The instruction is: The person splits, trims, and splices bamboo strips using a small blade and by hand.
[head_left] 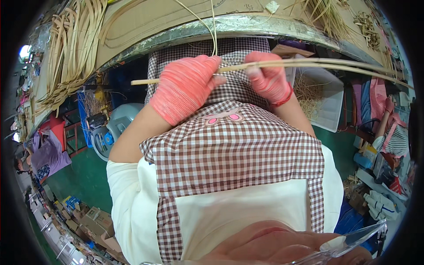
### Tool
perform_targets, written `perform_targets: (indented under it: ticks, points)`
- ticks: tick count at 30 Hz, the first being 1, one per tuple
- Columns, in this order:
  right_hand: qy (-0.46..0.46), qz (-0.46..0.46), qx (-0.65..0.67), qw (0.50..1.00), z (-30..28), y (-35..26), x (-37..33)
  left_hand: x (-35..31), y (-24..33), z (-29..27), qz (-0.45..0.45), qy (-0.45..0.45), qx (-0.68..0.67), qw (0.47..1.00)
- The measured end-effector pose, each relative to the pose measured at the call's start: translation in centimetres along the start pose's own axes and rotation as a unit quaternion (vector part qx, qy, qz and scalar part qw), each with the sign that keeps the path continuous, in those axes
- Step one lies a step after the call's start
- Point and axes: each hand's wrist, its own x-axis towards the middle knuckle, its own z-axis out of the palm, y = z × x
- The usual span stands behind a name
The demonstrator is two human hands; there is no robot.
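Observation:
Pale, flat cane strips (pixel 327 65) cross in front of my checked apron. My left hand (pixel 187 88), in a pink knitted glove, is closed round them, and a short end sticks out on its left. My right hand (pixel 270 78), gloved alike, pinches the strips between thumb and fingers a little further right. Beyond it they part into two long tails running toward the right edge. A thinner cane strand (pixel 214 37) rises from beside my left hand to the workbench; where it joins the strips is hidden by the glove.
The workbench (pixel 176 36) curves across the front with a worn edge. Bundled cane strips (pixel 70 53) hang over its left end; thinner strands (pixel 329 17) lie at right. A white bin (pixel 329 95) holds cane scraps. A grey-blue plastic stool (pixel 126 117) stands left. Another person's arm (pixel 384 117) shows far right.

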Motion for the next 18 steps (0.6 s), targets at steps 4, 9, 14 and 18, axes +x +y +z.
perform_targets:
  ticks: [4,9,14,18]
  points:
    - [0.026,0.016,0.018,0.999,-0.7,0.0,-0.2,-0.4,-0.3,-0.3,0.030,-0.049,0.158,0.986]
    - [0.024,0.006,0.020,0.999,0.6,0.8,-0.7,-0.3,0.3,0.4,0.025,-0.024,0.117,0.992]
    - [-0.072,0.023,-0.039,0.996,2.5,0.6,-0.4,0.1,-0.1,1.5,0.053,-0.007,0.058,0.997]
    - [-0.028,0.059,-0.030,0.997,0.8,1.1,-0.4,0.1,-0.3,-0.1,0.001,-0.044,0.162,0.986]
